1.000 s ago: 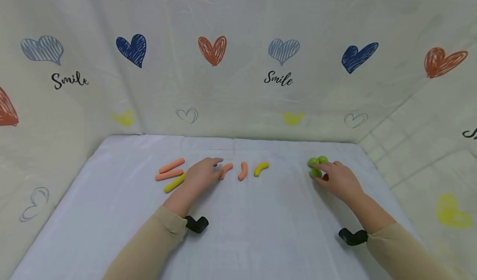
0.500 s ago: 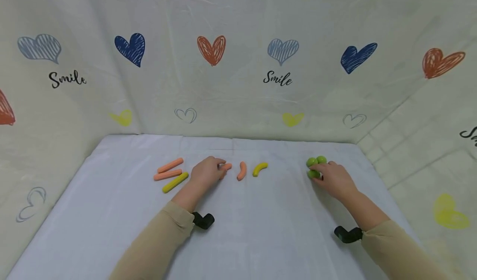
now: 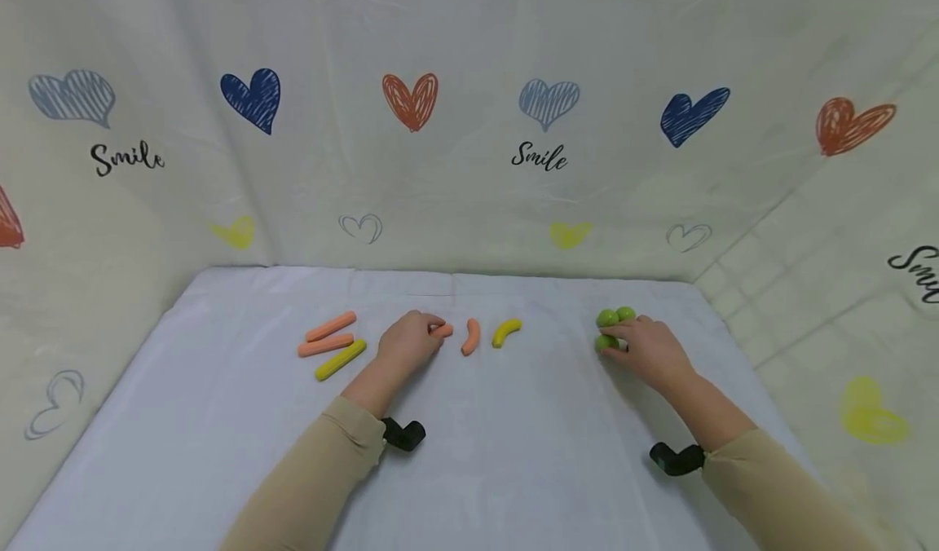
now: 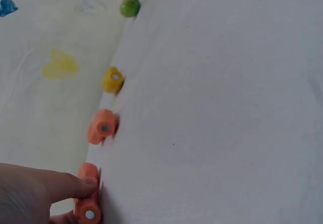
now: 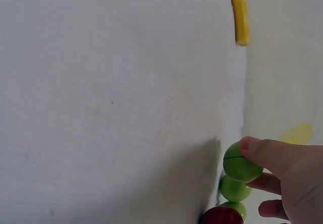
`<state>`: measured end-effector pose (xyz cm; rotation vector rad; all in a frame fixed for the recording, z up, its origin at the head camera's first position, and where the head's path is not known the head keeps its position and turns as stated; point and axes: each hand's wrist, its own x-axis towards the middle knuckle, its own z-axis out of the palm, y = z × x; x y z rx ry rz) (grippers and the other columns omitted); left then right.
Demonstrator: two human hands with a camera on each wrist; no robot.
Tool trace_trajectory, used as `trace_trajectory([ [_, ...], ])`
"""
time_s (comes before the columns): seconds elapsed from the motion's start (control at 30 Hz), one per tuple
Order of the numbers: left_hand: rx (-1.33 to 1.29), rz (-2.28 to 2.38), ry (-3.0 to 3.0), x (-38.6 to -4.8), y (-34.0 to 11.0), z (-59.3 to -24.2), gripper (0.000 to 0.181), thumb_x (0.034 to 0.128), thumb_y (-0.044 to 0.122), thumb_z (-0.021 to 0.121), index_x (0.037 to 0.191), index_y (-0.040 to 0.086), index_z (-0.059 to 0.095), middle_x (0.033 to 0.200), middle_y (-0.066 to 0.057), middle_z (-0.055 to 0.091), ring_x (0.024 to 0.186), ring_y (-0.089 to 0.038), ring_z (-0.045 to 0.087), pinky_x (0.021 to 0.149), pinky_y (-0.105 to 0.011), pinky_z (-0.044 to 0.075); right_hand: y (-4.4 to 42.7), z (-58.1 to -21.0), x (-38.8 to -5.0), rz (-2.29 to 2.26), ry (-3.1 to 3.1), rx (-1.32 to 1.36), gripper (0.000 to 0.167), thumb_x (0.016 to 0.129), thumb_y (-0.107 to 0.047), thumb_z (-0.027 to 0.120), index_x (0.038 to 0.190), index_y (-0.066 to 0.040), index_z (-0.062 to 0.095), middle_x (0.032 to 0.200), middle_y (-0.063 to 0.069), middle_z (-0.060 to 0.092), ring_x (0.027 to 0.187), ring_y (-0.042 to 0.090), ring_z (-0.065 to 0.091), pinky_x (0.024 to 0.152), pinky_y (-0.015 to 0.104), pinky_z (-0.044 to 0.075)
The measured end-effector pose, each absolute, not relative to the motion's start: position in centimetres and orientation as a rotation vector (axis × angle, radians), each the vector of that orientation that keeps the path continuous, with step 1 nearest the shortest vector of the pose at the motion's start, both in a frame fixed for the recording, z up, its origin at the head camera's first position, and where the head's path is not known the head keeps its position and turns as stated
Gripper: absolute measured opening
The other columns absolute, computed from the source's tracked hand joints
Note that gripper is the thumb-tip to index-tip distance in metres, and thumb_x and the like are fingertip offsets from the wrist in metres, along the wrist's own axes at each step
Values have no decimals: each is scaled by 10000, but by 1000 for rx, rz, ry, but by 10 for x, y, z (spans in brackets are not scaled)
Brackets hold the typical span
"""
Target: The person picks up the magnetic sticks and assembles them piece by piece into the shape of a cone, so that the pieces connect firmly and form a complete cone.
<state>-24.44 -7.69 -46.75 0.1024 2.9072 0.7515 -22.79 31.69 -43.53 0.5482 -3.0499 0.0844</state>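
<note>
With thumb and fingers, my left hand point(image 3: 407, 343) pinches a curved orange rod point(image 4: 88, 206) that has a pale disc in its end. Part of this rod point(image 3: 443, 331) pokes out past the fingers in the head view. My right hand point(image 3: 653, 351) holds a green ball point(image 5: 242, 162) between thumb and finger. Two more green balls point(image 3: 607, 318) sit just behind it, near the table's back edge. A dark red ball point(image 5: 221, 216) shows low in the right wrist view; in the head view the hand hides it.
Between the hands lie another curved orange rod point(image 3: 471, 337) and a curved yellow rod point(image 3: 506, 332). Left of the left hand are two straight orange rods point(image 3: 330, 326) and a straight yellow rod point(image 3: 341, 360). A patterned curtain point(image 3: 455, 176) hangs behind the white-covered table point(image 3: 528, 453).
The left fingers have come down onto the curved orange rod and pinch it. My right hand has closed round the front green ball, covering the red ball. The head view has shifted slightly.
</note>
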Motion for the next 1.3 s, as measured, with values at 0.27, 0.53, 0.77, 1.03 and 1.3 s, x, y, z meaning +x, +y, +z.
trace_trajectory([
  [0.27,88,797,2912,-226,-84,-470,327,937,317,687,1253,236,706,1025,-26,610,756,-167,532,622,-302,440,300,-437,-212,167,-2979,649,350,855,-243,781,1149,-59,736,1064,140,713,953,342,653,831,524,496],
  [0.53,145,849,2940,-211,-88,-464,317,943,378,672,1235,262,712,1045,-18,638,755,-155,544,614,-301,443,267,-432,-199,230,-3001,707,368,859,-276,782,1176,-93,737,1081,59,719,1026,287,644,887,473,505],
  [0.77,150,900,2843,-196,-86,-459,315,942,398,671,1235,289,705,1028,18,638,777,-135,554,632,-302,448,227,-431,-191,282,-3019,797,397,851,-297,792,1196,-110,733,1058,8,724,1028,235,634,886,404,519],
  [1.03,174,1099,2665,-175,-85,-462,303,927,312,703,1228,276,693,900,48,625,777,-154,557,684,-332,455,180,-436,-187,347,-3028,884,390,858,-320,784,1201,-139,735,1049,-23,717,999,181,632,869,359,523],
  [1.3,206,1155,2621,-164,-84,-466,332,915,255,711,1246,258,682,890,28,609,753,-170,542,653,-332,438,153,-442,-182,401,-2977,988,367,866,-293,780,1199,-145,734,1049,-28,705,961,152,644,849,341,525],
])
